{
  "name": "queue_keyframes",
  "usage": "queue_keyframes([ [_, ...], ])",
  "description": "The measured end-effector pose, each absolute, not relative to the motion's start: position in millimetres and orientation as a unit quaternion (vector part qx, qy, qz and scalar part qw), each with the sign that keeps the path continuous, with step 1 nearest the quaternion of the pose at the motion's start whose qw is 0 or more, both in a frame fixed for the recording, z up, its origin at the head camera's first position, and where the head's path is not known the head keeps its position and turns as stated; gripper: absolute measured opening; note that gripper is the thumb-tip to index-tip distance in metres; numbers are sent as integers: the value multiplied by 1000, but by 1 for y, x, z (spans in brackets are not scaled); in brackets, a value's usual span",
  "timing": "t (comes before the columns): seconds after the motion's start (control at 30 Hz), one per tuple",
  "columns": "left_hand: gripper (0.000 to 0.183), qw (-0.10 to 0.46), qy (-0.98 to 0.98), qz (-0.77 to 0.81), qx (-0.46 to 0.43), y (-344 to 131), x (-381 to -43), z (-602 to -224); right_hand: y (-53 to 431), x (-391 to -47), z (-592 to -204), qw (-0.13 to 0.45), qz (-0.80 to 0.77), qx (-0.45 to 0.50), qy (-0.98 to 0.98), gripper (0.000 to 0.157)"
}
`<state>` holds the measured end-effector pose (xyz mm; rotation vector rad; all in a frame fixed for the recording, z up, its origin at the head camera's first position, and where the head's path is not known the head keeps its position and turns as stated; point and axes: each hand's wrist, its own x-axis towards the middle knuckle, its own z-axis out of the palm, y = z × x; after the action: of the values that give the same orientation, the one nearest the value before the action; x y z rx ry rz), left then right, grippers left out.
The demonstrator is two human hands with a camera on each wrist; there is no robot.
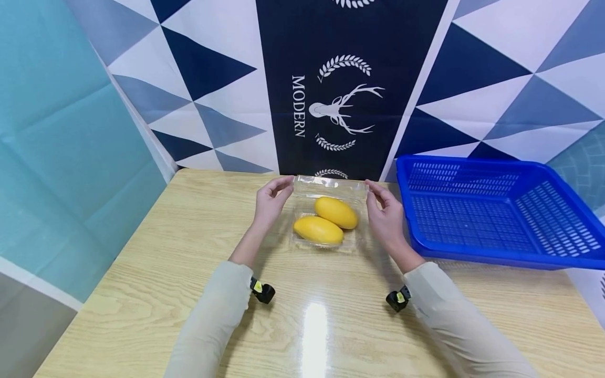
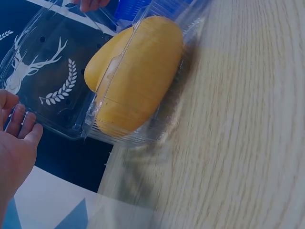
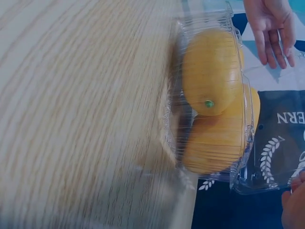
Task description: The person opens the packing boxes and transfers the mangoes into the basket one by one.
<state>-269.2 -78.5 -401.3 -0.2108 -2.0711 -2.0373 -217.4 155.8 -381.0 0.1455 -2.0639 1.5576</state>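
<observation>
A clear plastic clamshell container (image 1: 352, 245) rests on the table with its hinged lid (image 1: 326, 185) raised at the back. Two yellow mangoes (image 1: 319, 230) lie side by side in its base, one showing a green stem spot in the right wrist view. At the lid's left edge, my left hand (image 1: 273, 200) holds on with thumb and fingertips. My right hand (image 1: 385, 212) pinches the opposite corner of the lid between thumb and forefinger. The left wrist view shows the left fingers (image 2: 29, 126) bent right at the lid's rim.
A blue plastic basket (image 1: 411, 231) with slotted sides stands just right of my right hand. Behind the wooden table (image 1: 189, 231) hangs a patterned cloth (image 1: 227, 105) with triangles and a deer-head print. The table's back edge runs close behind the container.
</observation>
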Motion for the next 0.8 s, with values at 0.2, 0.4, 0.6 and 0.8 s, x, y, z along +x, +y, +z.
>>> queue_keyframes([
  [0.2,27,110,-704,-698,-74,-77,-271,-399,162,-229,-392,262,584,44,-767,28],
  [0.4,28,108,-698,-703,-78,-79,-276,-400,151,-218,-371,256,581,42,-771,30],
  [0.6,29,108,-692,-710,-79,-77,-279,-398,149,-220,-371,258,598,44,-757,31],
  [0.8,29,101,-694,-710,-66,-76,-283,-400,151,-224,-374,261,618,46,-740,30],
])
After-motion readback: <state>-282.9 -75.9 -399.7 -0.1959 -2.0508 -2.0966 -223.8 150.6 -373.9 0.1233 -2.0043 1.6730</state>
